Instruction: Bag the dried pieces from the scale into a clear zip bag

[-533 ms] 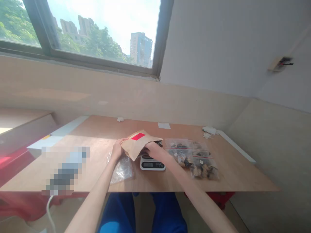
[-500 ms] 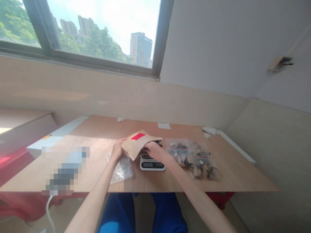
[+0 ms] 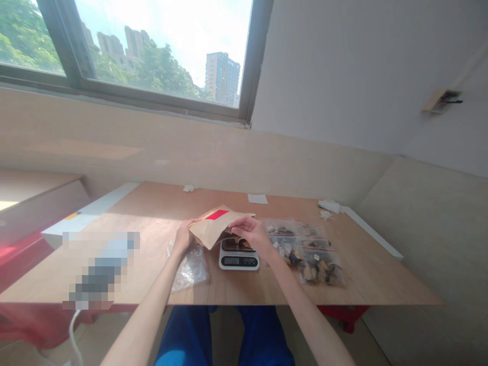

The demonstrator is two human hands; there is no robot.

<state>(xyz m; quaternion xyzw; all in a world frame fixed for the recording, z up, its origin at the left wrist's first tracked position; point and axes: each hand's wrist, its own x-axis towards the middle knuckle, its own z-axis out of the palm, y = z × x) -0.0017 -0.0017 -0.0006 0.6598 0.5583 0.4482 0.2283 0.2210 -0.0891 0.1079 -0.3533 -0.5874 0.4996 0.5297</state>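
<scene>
My left hand (image 3: 184,235) grips the left edge of a brown paper pouch (image 3: 212,227) with a red label, tilted over a small white digital scale (image 3: 238,253). My right hand (image 3: 249,232) rests at the pouch's open right end, fingers pinching its rim above the scale. Dark and tan pieces lie on the scale's platform under the pouch mouth. Whether my right hand also holds a piece is hidden.
Several clear zip bags (image 3: 305,249) filled with dark and tan pieces lie right of the scale. An empty clear plastic bag (image 3: 189,267) lies left of it. A wooden table (image 3: 152,208) carries everything; small white paper scraps (image 3: 257,198) sit near its far edge.
My right hand has come out from inside the pouch and now sits at its rim. Pieces on the scale platform have come into view. The left hand stayed put.
</scene>
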